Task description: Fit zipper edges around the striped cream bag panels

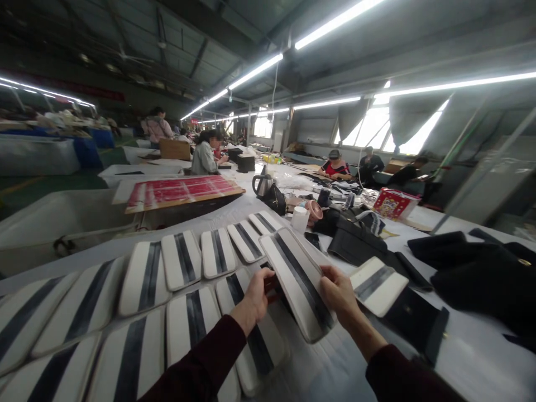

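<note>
Striped panel (295, 276) held btwn both hands above table (481, 357), tilted, long axis running away from cam. Left hand (256, 298) pinches its left edge; right hand (341, 295) clamps its right edge, thumb on top. Panel flat, rounded corners, white w/ dark centre stripe, slight sheen. Matching panels (184, 259) in overlapping rows at left. Red box (393, 204) behind, contents not visible.
</note>
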Demonstrator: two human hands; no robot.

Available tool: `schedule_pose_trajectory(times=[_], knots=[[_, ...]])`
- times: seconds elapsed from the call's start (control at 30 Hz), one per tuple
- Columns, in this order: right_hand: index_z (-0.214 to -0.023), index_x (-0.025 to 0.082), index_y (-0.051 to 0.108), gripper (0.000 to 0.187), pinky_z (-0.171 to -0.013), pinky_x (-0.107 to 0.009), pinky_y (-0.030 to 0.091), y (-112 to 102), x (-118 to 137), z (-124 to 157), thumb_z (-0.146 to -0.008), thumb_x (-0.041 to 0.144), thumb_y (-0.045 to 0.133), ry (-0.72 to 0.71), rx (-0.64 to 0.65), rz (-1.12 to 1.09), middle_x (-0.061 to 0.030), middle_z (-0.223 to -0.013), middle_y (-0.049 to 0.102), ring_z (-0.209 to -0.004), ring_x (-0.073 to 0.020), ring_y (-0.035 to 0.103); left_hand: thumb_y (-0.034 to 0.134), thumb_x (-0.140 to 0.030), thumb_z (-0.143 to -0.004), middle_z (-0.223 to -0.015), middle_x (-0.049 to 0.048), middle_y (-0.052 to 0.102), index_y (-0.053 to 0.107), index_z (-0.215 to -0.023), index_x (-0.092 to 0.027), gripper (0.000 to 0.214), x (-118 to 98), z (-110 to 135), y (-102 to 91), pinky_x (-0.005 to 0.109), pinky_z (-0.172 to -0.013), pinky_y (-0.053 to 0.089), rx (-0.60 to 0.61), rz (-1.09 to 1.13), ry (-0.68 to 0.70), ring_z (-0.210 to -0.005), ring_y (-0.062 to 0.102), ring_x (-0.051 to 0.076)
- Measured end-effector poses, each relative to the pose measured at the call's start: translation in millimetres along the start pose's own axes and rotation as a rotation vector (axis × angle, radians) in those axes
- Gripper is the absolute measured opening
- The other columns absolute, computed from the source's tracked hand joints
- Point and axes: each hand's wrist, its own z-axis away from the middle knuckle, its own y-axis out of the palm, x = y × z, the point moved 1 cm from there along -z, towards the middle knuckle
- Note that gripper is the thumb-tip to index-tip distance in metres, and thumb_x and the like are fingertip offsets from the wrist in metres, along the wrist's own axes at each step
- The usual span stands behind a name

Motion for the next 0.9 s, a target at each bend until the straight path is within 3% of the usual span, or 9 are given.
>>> schedule_pose_trajectory(times=[0.1,0.23,0.4,0.57,0.67,0.83,0.9], knots=[[-0.099,0.016,0.062,0.036,-0.066,-0.028,0.046,-6.8,10.0,23.1,-0.067,0.026,0.047,-0.033,-0.017,-0.032,-0.0029,-0.084,0.07,-0.075,-0.0196,0.061,0.062,-0.026,-0.064,-0.067,0.0005,0.057,0.056,-0.076,-0.016,0.016,-4.5,22.1,15.9,0.029,-0.053,0.047,0.103,-0.037,-0.032,-0.058,0.055,0.016],[-0.102,0.018,0.062,0.035,-0.068,-0.027,0.045,-26.7,29.8,54.7,-0.069,0.024,0.051,-0.006,-0.002,-0.145,-0.0018,-0.089,0.07,-0.077,-0.0183,0.06,0.068,-0.018,-0.054,-0.062,-0.0019,0.056,0.055,-0.075,-0.017,0.025,5.0,52.4,39.7,0.027,-0.051,0.044,0.103,-0.134,0.004,-0.054,0.053,0.014],[-0.101,0.016,0.065,0.039,-0.066,-0.027,0.046,-74.2,53.3,77.6,-0.063,0.021,0.055,0.261,0.33,-0.488,-0.003,-0.086,0.07,-0.072,-0.0173,0.062,0.07,-0.014,-0.052,-0.066,-0.0011,0.062,0.061,-0.081,-0.016,0.03,21.5,87.5,63.7,0.027,-0.056,0.046,0.151,-0.249,0.103,-0.061,0.057,0.016],[-0.101,0.014,0.068,0.037,-0.076,-0.03,0.049,-121.2,71.8,97.6,-0.066,0.024,0.069,0.28,0.39,-0.225,-0.0037,-0.084,0.072,-0.08,-0.0206,0.066,0.072,-0.015,-0.056,-0.077,0.0042,0.07,0.068,-0.084,-0.012,0.028,43.2,112.6,84.5,0.031,-0.07,0.051,0.41,-0.283,0.135,-0.072,0.063,0.019],[-0.101,0.013,0.07,0.037,-0.077,-0.032,0.051,-144.3,78.8,112.0,-0.066,0.025,0.069,0.309,0.398,-0.126,-0.0043,-0.084,0.073,-0.083,-0.0224,0.068,0.072,-0.016,-0.059,-0.084,0.0061,0.073,0.071,-0.091,-0.012,0.032,58.0,123.1,94.5,0.03,-0.071,0.052,0.458,-0.275,0.123,-0.076,0.064,0.02],[-0.102,0.014,0.071,0.038,-0.078,-0.031,0.052,-178.3,82.6,136.7,-0.068,0.031,0.074,0.347,0.426,-0.177,-0.0054,-0.09,0.074,-0.084,-0.0218,0.068,0.073,-0.015,-0.061,-0.085,0.0067,0.074,0.072,-0.092,-0.011,0.031,79.1,137.9,110.6,0.028,-0.072,0.052,0.538,-0.274,0.056,-0.077,0.066,0.019],[-0.099,0.013,0.072,0.039,-0.075,-0.03,0.052,-187.6,78.9,145.7,-0.066,0.032,0.076,0.38,0.377,-0.163,-0.0066,-0.091,0.074,-0.08,-0.0206,0.068,0.074,-0.015,-0.063,-0.086,0.0077,0.075,0.072,-0.095,-0.01,0.032,86.9,143.6,117.1,0.028,-0.073,0.053,0.584,-0.284,0.023,-0.078,0.067,0.02]])
